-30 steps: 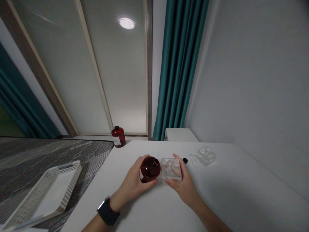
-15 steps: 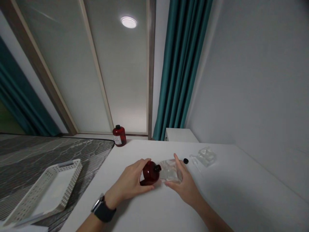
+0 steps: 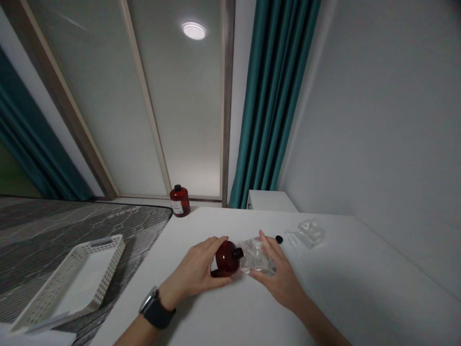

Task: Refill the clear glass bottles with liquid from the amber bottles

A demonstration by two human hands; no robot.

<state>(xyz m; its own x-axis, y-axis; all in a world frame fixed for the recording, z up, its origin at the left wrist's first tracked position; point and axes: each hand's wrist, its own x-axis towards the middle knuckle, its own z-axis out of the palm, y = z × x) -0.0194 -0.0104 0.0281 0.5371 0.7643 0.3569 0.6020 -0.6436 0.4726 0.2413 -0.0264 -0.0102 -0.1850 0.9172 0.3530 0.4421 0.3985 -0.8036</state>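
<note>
Grasping a glossy dark-red rounded bottle [image 3: 225, 258] in the left hand [image 3: 197, 269] and a clear square-sided container [image 3: 255, 255] in the right hand [image 3: 283, 275], short of the white surface [image 3: 230, 315]'s far edge. Apparently aligning the tilted bottle with the container, probably needing steadiness next.

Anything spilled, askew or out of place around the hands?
No visible spill or damage. Only the black cap looks stray, lying loose on the table beyond the right hand. The red bottle in the left hand tilts toward the clear container, apparently deliberately.
</note>
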